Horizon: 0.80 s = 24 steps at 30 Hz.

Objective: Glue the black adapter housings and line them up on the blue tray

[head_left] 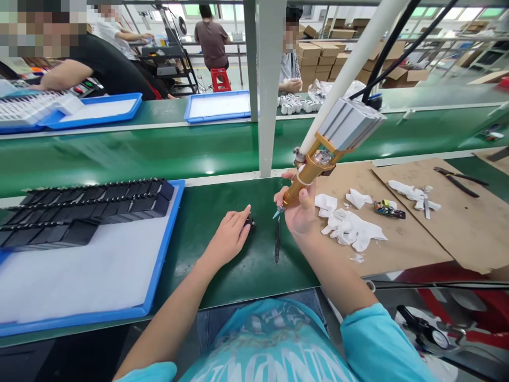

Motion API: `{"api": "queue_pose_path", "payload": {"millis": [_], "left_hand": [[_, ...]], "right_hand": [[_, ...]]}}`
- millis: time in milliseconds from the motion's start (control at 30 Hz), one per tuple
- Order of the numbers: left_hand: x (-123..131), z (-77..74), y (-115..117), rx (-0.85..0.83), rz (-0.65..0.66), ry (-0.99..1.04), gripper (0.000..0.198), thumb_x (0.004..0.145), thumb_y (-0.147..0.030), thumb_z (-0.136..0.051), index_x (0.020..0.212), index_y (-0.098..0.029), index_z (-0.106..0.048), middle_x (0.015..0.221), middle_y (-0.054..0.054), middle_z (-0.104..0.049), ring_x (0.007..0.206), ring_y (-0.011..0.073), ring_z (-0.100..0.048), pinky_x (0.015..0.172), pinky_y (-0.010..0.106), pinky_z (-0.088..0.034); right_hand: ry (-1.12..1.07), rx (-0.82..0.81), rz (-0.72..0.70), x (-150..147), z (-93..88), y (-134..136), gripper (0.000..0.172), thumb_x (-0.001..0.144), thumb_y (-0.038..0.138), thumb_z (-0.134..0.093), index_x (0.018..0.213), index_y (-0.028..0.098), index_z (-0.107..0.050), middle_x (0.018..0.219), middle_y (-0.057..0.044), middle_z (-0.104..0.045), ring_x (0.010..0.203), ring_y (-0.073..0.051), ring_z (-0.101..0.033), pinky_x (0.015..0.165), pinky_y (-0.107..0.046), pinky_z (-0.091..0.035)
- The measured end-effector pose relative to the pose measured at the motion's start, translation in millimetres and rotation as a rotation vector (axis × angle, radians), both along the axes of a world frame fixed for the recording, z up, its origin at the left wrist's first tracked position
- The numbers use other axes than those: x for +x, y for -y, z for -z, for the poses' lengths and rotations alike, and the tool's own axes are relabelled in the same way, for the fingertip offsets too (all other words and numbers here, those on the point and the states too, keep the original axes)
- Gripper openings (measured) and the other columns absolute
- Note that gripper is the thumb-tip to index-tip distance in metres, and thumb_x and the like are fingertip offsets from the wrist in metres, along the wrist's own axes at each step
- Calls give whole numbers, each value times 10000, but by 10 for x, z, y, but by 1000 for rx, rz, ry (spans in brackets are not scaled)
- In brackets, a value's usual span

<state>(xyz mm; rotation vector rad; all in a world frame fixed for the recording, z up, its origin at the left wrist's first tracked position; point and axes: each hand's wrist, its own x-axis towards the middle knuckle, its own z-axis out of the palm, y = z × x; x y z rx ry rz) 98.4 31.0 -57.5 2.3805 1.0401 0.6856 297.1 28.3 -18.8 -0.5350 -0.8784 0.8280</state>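
Note:
My right hand (pixel 301 212) is wrapped round the lower part of a gold and silver dispensing tool (pixel 304 178), which hangs tilted from a white hose and black cables. Its pale blue tip (pixel 275 214) points down and left above the green mat. My left hand (pixel 228 233) rests on the mat with its fingers over a small black part (pixel 249 222), mostly hidden beneath them. Between my hands, a pair of dark tweezers (pixel 277 244) lies on the green mat (pixel 222 289).
At left, a blue-rimmed tray (pixel 161 254) holds rows of black housings (pixel 135 204). To the right, cardboard (pixel 405 233) bears white gloves (pixel 350 228), a small circuit part (pixel 389 209) and pliers (pixel 457 182). A white post (pixel 266 95) stands ahead; people sit beyond.

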Motion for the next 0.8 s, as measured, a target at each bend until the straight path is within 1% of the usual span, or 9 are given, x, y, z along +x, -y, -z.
{"api": "queue_pose_path", "payload": {"millis": [133, 233, 300, 367, 467, 567, 633, 733, 800], "left_hand": [[43, 47, 62, 80, -24, -14, 439, 972, -301, -452, 1394, -199, -512, 1189, 118, -677, 1075, 260, -600, 975, 408, -466], [107, 83, 88, 111, -51, -4, 341, 966, -317, -468, 1265, -237, -610, 1171, 99, -681, 1056, 242, -629, 953, 361, -483], [148, 105, 99, 119, -76, -42, 302, 967, -325, -456, 1189, -244, -644, 1152, 95, -680, 1042, 241, -636, 925, 347, -491], [170, 122, 103, 111, -100, -116, 300, 971, -330, -436, 1161, -244, -652, 1120, 95, -682, 1001, 243, -641, 865, 335, -500], [163, 120, 92, 90, -104, -234, 307, 956, -381, -476, 1191, -258, -631, 1035, 85, -683, 932, 244, -627, 766, 310, -492], [137, 86, 76, 58, -94, -296, 304, 935, -403, -519, 1198, -282, -610, 940, 63, -635, 911, 236, -599, 704, 275, -476], [122, 65, 65, 26, -86, -312, 289, 938, -381, -509, 1194, -284, -600, 928, 56, -597, 907, 233, -592, 686, 268, -473], [99, 69, 38, -45, -55, -255, 277, 926, -364, -515, 1174, -269, -594, 961, 61, -584, 928, 241, -591, 721, 296, -484], [77, 90, 9, -195, -85, -69, 291, 916, -390, -530, 1172, -259, -573, 965, 55, -592, 894, 224, -597, 732, 305, -494]], "right_hand": [[-11, 12, -8, 6, 16, -9, 342, 833, 474, -602, 1088, 312, -442, 1072, 11, -618, 496, -85, -569, 545, -311, -480], [2, -6, -9, 11, 33, -5, 356, 836, 479, -600, 1111, 319, -442, 1088, 8, -623, 515, -91, -579, 562, -318, -489], [6, -2, -16, 11, 42, -1, 366, 838, 472, -603, 1130, 325, -438, 1093, 6, -628, 516, -95, -583, 557, -316, -483], [2, 7, -23, 9, 45, 2, 373, 838, 462, -608, 1142, 330, -435, 1097, 5, -630, 516, -96, -586, 554, -314, -478], [-1, 1, -26, 4, 38, 5, 362, 841, 456, -608, 1134, 333, -434, 1099, 8, -628, 517, -96, -584, 566, -319, -485], [-6, 4, -30, 2, 32, 5, 333, 846, 439, -607, 1112, 329, -440, 1086, 13, -624, 516, -93, -584, 569, -317, -486], [-10, 17, -33, 4, 33, 3, 319, 848, 427, -608, 1103, 326, -446, 1081, 16, -622, 517, -92, -588, 567, -314, -484], [-10, 17, -32, 12, 38, -2, 321, 845, 428, -612, 1101, 329, -447, 1079, 20, -623, 518, -90, -589, 575, -315, -490], [-5, 10, -28, 20, 41, -6, 342, 839, 435, -616, 1116, 334, -442, 1085, 18, -625, 522, -91, -590, 575, -316, -489]]}}
